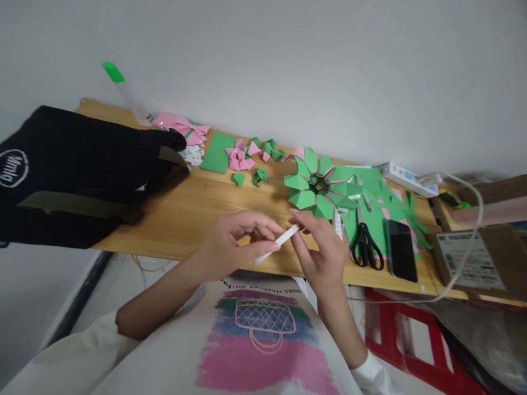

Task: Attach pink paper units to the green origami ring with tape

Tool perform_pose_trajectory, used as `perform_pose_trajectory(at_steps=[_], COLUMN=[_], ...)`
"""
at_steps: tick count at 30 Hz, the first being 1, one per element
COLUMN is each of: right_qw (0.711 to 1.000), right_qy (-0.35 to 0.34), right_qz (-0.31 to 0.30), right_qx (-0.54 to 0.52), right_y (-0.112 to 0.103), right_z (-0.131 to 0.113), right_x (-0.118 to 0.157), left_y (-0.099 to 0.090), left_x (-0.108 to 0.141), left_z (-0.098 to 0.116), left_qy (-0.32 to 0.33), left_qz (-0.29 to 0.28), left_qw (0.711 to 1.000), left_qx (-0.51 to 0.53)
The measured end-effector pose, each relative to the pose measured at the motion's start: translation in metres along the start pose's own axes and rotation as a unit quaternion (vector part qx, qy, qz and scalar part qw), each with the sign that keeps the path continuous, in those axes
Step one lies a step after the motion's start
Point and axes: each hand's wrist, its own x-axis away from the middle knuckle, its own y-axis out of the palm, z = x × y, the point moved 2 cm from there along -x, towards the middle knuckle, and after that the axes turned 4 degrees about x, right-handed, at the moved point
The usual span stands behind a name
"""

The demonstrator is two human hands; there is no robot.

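Observation:
A narrow white strip [287, 235] slants between my two hands, just above the front part of the wooden table. My left hand [230, 241] pinches it between thumb and fingers, and its lower end sticks out past the thumb. At the upper end, the fingertips of my right hand [323, 247] close on the strip. Behind my right hand lies a folded green paper flower shape [304, 199] with pink inner edges. A white tube [337, 222] stands out right beside that hand. Black-handled scissors [365, 247] rest farther right.
Folded pink paper pieces [241, 156], small green ones [259, 176] and a green sheet [216, 152] lie toward the back. A black bag [82, 164] covers the left side. On the right are a phone [401, 250], a power strip [407, 178] and a cardboard box [506, 258].

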Motion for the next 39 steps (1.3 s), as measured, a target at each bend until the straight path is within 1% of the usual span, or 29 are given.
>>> perform_pose_trajectory(at_steps=[2, 5, 7, 11, 14, 18, 21, 25, 26, 27, 29, 30, 31, 32, 33, 34, 35, 36, 37, 38, 39], right_qw=[1.000, 0.998, 0.996, 0.996, 0.994, 0.992, 0.991, 0.989, 0.989, 0.990, 0.987, 0.981, 0.971, 0.959, 0.936, 0.893, 0.847, 0.830, 0.823, 0.819, 0.821], right_qy=[-0.004, 0.045, 0.061, 0.031, 0.042, 0.075, 0.089, 0.115, 0.119, 0.120, 0.130, 0.149, 0.186, 0.256, 0.328, 0.393, 0.443, 0.464, 0.475, 0.484, 0.488], right_qz=[0.007, 0.034, 0.049, 0.051, 0.050, 0.053, 0.056, 0.060, 0.052, 0.030, -0.053, -0.096, -0.139, -0.124, -0.075, -0.058, -0.087, -0.101, -0.110, -0.118, -0.121], right_qx=[-0.013, -0.034, -0.046, -0.070, -0.086, -0.085, -0.088, -0.071, -0.064, -0.063, -0.076, -0.073, -0.060, -0.002, 0.100, 0.210, 0.281, 0.293, 0.291, 0.286, 0.272], right_y=[-0.002, -0.005, -0.007, -0.009, -0.009, -0.009, -0.008, -0.004, -0.003, -0.004, -0.009, -0.015, -0.023, -0.036, -0.052, -0.067, -0.079, -0.088, -0.094, -0.098, -0.100], right_z=[-0.001, -0.002, -0.003, -0.005, -0.003, 0.001, 0.004, 0.005, 0.006, 0.008, 0.022, 0.034, 0.049, 0.069, 0.090, 0.109, 0.127, 0.141, 0.152, 0.160, 0.165], right_x=[0.000, 0.001, 0.000, -0.003, -0.003, -0.001, 0.002, 0.003, 0.002, 0.002, 0.005, 0.008, 0.013, 0.020, 0.029, 0.039, 0.049, 0.057, 0.064, 0.070, 0.074], left_y=[0.001, 0.000, 0.000, 0.003, 0.005, 0.006, 0.007, 0.008, 0.008, 0.008, 0.007, 0.006, 0.005, 0.004, 0.002, 0.000, -0.002, -0.004, -0.005, -0.007, -0.008], left_x=[-0.001, -0.002, -0.003, -0.005, -0.006, -0.006, -0.007, -0.009, -0.009, -0.010, -0.011, -0.011, -0.012, -0.012, -0.013, -0.013, -0.014, -0.015, -0.016, -0.017, -0.019], left_z=[0.001, 0.002, 0.003, 0.004, 0.004, 0.001, -0.001, 0.000, 0.000, 0.001, 0.001, 0.001, 0.001, 0.000, -0.001, -0.002, -0.004, -0.007, -0.010, -0.012, -0.014], left_qy=[0.002, 0.012, 0.032, 0.062, 0.064, 0.082, 0.104, 0.110, 0.103, 0.091, 0.062, 0.049, 0.041, 0.038, 0.034, 0.031, 0.025, 0.015, 0.003, -0.008, -0.015], left_qz=[-0.008, -0.018, -0.033, -0.085, -0.103, -0.098, -0.094, -0.091, -0.091, -0.091, -0.090, -0.087, -0.079, -0.070, -0.062, -0.056, -0.050, -0.048, -0.047, -0.047, -0.049], left_qw=[1.000, 0.999, 0.997, 0.989, 0.984, 0.971, 0.963, 0.963, 0.966, 0.970, 0.979, 0.982, 0.985, 0.988, 0.989, 0.990, 0.991, 0.992, 0.993, 0.994, 0.994], left_qx=[-0.005, -0.028, -0.055, -0.101, -0.133, -0.201, -0.232, -0.228, -0.217, -0.204, -0.174, -0.159, -0.146, -0.134, -0.128, -0.123, -0.118, -0.114, -0.107, -0.100, -0.095])
